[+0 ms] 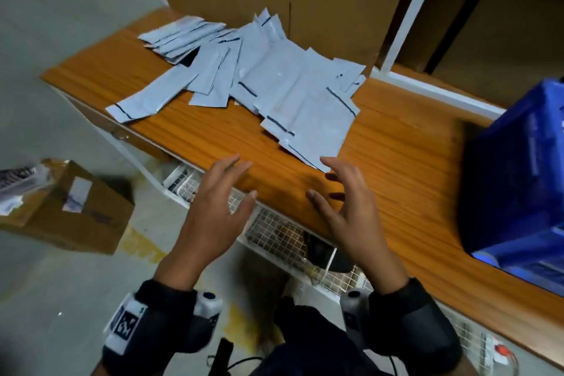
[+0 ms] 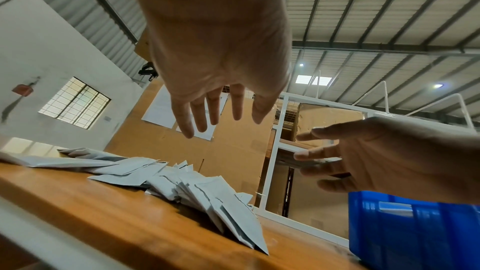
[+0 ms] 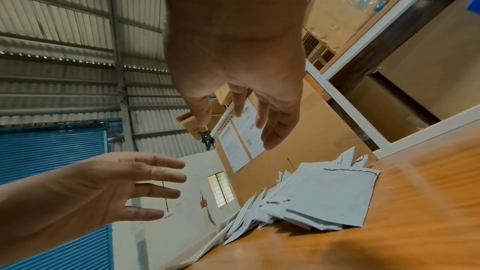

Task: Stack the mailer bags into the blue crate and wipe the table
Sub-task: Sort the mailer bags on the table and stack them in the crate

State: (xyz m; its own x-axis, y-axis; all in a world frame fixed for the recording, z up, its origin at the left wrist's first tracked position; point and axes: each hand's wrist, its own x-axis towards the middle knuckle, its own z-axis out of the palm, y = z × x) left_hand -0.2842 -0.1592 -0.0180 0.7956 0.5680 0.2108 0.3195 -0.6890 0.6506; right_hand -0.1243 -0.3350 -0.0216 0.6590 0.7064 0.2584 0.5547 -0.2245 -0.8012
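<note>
Two hands, left [image 1: 210, 210] and right [image 1: 351, 204], fingers spread and empty, hover at the desk [image 1: 396, 162] edge before loose overlapping bags [image 1: 287, 91], crate [image 1: 518, 168] to the right; slippery bags may fan off if scooped unevenly.

Pale grey mailer bags [image 1: 268, 82] strewn overlapping on table, blue crate [image 1: 518, 168] at right
</note>
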